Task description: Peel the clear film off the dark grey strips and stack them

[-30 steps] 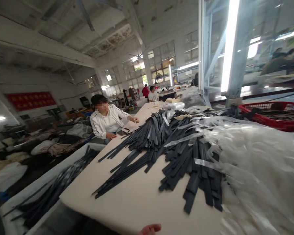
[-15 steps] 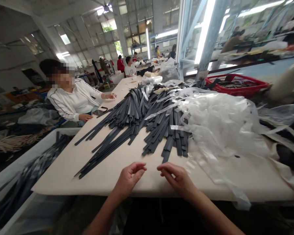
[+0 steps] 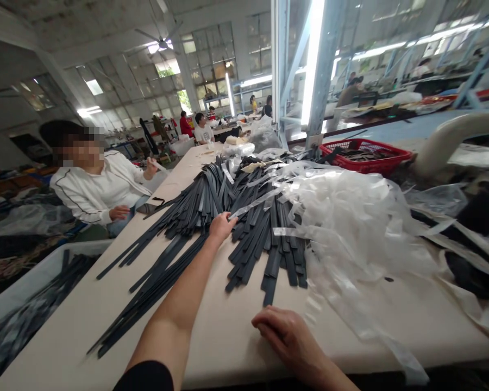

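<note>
My left hand (image 3: 221, 228) reaches into the dark grey flat strips (image 3: 206, 198), its fingers closed at the near end of a translucent plastic strip (image 3: 255, 200). How firmly the fingertips grip that end is hard to see. Closer to me, my right hand (image 3: 283, 331) hovers low over the table (image 3: 224, 326) with its fingers curled together and nothing visible in them. Just beyond it lie the tips of another fan of dark grey strips (image 3: 250, 255). A loose heap of translucent plastic strips (image 3: 350, 222) spreads to the right.
A co-worker in a white jacket (image 3: 101, 184) sits at the table's left side. Below that edge stands a white bin (image 3: 77, 247) with more dark strips. Behind the plastic heap are a red basket (image 3: 367, 163) and a blue metal post (image 3: 320, 81).
My left hand has moved forward from the table's near side to the strip pile. My right hand stays near the front, its fingers more curled. The co-worker's raised hand has lifted off the table.
</note>
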A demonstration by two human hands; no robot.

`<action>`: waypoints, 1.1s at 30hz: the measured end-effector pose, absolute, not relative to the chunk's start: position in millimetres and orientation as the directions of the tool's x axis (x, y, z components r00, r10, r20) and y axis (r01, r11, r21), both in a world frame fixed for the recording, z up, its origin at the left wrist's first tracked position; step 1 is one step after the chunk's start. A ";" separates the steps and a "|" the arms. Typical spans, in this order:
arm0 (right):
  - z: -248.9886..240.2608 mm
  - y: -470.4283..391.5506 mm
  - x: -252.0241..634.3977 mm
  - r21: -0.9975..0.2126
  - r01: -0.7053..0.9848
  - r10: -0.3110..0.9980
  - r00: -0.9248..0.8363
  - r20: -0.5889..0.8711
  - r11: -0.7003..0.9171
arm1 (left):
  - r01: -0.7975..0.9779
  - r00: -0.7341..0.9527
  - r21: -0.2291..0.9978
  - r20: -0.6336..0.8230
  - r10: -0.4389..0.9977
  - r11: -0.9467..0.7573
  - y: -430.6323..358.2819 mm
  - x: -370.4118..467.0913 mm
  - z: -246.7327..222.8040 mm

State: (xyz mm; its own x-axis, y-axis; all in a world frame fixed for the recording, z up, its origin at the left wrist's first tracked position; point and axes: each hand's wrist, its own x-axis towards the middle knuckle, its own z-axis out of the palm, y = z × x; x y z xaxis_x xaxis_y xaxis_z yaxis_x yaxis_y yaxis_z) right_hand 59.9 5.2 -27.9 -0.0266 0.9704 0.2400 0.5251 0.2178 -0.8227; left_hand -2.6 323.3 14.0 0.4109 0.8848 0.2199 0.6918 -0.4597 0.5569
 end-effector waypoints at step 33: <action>-16.6 101.6 10.0 -0.736 -0.627 0.940 0.018 -0.341 -0.255 | -0.145 0.389 0.988 0.005 0.921 0.056 116.7 -148.8 11.7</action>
State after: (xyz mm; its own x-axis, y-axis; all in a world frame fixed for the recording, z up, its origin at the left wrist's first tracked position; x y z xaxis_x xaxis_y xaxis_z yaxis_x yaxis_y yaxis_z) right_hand 10.0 101.6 -16.6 0.0181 0.9398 -0.3412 -0.6273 -0.2550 -0.7359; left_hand -148.8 116.7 11.7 0.3894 0.9211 0.0053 -0.1452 0.0557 0.9878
